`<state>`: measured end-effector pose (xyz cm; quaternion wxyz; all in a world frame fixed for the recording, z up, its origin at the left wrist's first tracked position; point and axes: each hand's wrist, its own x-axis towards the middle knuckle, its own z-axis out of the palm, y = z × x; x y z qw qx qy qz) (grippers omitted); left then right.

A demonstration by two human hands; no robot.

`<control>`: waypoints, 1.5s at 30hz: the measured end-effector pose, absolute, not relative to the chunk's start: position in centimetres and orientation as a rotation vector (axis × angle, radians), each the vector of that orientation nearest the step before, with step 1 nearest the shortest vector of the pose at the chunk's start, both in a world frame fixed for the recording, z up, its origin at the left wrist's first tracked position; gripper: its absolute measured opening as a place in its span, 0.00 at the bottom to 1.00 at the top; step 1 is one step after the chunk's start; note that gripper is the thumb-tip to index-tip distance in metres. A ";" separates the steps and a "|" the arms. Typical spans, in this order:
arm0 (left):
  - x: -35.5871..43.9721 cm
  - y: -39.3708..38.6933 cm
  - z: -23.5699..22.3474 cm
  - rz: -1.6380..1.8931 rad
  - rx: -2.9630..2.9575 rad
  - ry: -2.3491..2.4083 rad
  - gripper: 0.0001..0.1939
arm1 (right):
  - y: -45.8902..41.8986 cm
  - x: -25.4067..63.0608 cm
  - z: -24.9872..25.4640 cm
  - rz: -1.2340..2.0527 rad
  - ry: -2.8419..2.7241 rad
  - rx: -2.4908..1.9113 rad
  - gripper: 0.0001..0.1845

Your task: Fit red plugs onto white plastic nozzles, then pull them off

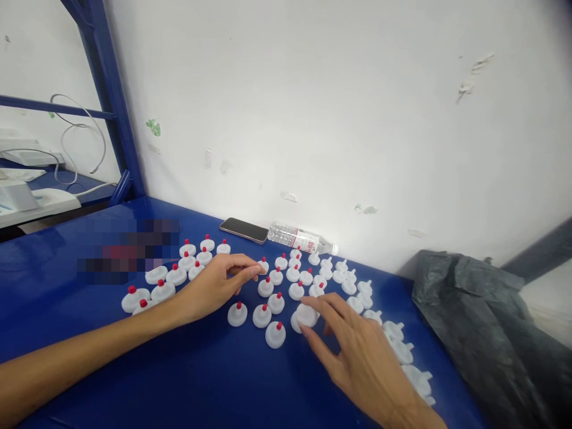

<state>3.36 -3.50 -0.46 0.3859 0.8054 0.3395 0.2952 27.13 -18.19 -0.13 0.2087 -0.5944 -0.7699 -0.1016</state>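
Observation:
My left hand (230, 275) is closed in a pinch over the middle of the blue table, fingertips at a white round cap with a red tip (263, 266). Whether that cap or something small is between the fingers, I cannot make out. With thumb and fingers, my right hand (353, 345) grips a white round cap (307, 316) by its edges, low over the table; another white piece shows partly behind it. Several red-tipped white caps (275, 335) stand around and between the hands. To the right lie several white caps with bare spouts (394, 329), some overlapping.
Along the wall lie a phone (243, 230) and a clear plastic bottle (299, 237) on its side. A dark plastic bag (473, 322) covers the right end of the blue table (187, 369). At left rise a blue metal frame (118, 107) and cables (100, 143).

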 end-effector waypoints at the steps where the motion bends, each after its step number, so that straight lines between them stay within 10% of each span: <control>1: 3.4 -3.7 -0.4 0.782 2.041 0.859 0.23 | -18.2 27.1 -0.2 -0.287 -2.151 -1.645 0.19; 18: 3.8 -7.4 -1.0 1.070 2.179 0.504 0.04 | -18.2 26.3 -0.6 -0.279 -2.148 -1.437 0.18; 27: 4.0 -8.4 -2.0 1.042 2.278 0.267 0.15 | -18.3 25.8 0.1 -0.362 -2.215 -1.352 0.16; 45: 3.7 -7.8 -2.7 1.082 2.661 0.240 0.03 | -18.6 25.5 -0.5 -0.644 -2.118 -1.191 0.18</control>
